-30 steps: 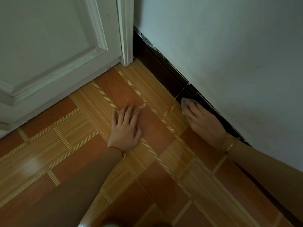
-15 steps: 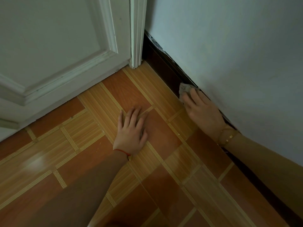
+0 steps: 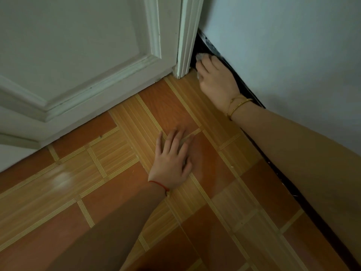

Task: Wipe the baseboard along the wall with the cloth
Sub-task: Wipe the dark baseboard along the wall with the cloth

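A dark baseboard [image 3: 203,43] runs along the foot of the pale wall on the right, from the door frame down towards the lower right. My right hand [image 3: 215,79] presses a small pale cloth [image 3: 199,56] against the baseboard at its far end, right beside the door frame. Only a bit of the cloth shows past my fingertips. My left hand [image 3: 172,161] lies flat on the tiled floor with the fingers spread, holding nothing. My right forearm hides much of the baseboard behind it.
A white panelled door [image 3: 78,55] and its frame [image 3: 185,36] close off the corner at the top. The floor [image 3: 97,182] is orange and tan patterned tile. The pale wall [image 3: 293,55] fills the right side.
My right hand has slid the cloth along the baseboard away from me, up to the door frame. My left hand has stayed flat on the floor.
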Action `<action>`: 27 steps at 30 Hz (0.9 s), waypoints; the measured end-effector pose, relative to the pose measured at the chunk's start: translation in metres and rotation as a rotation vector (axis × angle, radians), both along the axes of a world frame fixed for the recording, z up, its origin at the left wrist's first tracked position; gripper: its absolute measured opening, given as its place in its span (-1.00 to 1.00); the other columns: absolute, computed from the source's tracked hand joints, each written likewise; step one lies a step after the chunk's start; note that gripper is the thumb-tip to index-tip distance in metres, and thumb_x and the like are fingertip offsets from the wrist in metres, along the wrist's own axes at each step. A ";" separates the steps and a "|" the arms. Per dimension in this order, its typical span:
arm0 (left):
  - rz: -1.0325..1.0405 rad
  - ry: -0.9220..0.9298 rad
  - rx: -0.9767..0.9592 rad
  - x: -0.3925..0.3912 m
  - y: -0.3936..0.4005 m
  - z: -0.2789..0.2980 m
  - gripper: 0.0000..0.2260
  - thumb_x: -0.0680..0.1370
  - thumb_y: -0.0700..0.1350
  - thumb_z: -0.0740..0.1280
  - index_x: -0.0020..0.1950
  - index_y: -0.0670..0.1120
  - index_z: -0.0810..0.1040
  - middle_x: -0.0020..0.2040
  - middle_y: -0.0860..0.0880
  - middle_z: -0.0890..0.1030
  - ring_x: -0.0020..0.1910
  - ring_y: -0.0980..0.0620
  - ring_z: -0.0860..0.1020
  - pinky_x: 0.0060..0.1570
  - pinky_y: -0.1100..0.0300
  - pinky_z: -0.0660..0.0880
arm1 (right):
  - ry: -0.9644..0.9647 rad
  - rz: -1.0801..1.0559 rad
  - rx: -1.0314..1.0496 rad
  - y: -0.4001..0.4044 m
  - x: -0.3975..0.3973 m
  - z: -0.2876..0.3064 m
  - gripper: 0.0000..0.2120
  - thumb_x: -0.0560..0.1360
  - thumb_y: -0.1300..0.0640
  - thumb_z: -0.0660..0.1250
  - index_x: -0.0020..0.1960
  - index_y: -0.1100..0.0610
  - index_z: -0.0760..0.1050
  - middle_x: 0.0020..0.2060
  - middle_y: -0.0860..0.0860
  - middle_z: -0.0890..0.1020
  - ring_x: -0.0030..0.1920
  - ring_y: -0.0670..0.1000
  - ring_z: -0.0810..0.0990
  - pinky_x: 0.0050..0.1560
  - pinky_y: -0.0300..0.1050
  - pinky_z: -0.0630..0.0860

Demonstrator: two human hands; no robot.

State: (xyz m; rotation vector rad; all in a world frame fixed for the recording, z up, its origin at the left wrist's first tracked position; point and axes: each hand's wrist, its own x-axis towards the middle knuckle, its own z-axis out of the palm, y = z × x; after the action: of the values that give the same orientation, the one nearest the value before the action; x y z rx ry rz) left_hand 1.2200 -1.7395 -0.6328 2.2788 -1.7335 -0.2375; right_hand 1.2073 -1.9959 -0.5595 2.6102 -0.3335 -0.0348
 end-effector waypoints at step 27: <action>-0.007 -0.006 -0.013 -0.001 0.004 -0.001 -0.47 0.61 0.07 0.19 0.56 -0.07 0.29 0.56 -0.15 0.28 0.57 -0.18 0.17 0.50 -0.33 0.04 | -0.013 0.000 -0.011 0.025 -0.042 0.029 -0.86 0.44 0.31 0.35 -0.05 0.24 0.67 0.14 0.16 0.60 0.23 0.18 0.52 0.30 0.01 0.42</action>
State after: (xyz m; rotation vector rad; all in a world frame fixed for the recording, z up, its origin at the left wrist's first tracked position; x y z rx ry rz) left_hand 1.2189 -1.7359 -0.6339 2.2672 -1.7406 -0.2208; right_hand 1.1649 -1.9707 -0.5300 2.6008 -0.3374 -0.0162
